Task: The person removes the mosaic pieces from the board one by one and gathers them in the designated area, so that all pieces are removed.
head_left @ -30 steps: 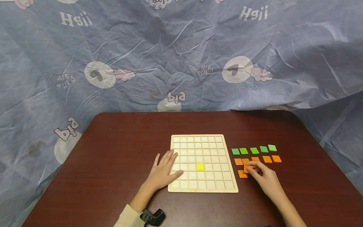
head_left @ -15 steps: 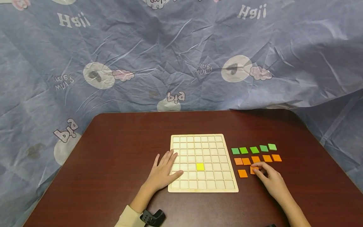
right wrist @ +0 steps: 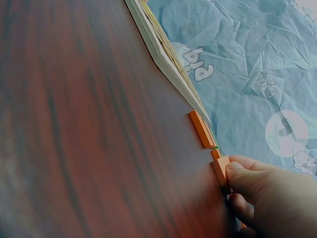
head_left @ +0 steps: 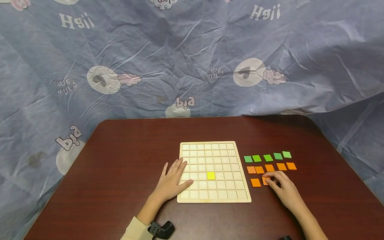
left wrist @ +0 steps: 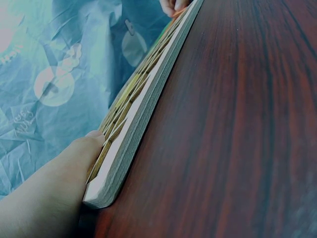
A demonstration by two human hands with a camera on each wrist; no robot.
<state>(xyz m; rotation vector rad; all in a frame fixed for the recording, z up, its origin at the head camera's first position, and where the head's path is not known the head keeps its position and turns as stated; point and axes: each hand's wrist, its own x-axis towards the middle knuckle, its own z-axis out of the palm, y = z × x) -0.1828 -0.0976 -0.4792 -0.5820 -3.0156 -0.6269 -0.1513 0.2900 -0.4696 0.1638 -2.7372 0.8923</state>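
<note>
My left hand [head_left: 170, 180] rests with spread, straight fingers on the left edge of a pale wooden grid board [head_left: 214, 201]. In the left wrist view its thumb [left wrist: 91, 144] lies over the board's rim. One yellow tile [head_left: 211, 175] sits in a cell of the board. Right of the board, my right hand [head_left: 282, 186] pinches a square orange tile [head_left: 265, 180] between thumb and fingers, close over the table. The right wrist view shows this held tile [right wrist: 222, 171] slightly tilted. Just left of it lies another orange tile [head_left: 255, 182].
A row of several orange tiles [head_left: 269, 168] lies behind the right hand, with a row of several green tiles [head_left: 268, 158] farther back. All are on the dark wooden table [head_left: 135, 143]. A blue printed cloth [head_left: 180, 50] hangs behind the table.
My right hand has carried the orange tile rightward from over the lone front tile, then slightly back left, and lowered it beside that tile. The left hand has kept its place on the board.
</note>
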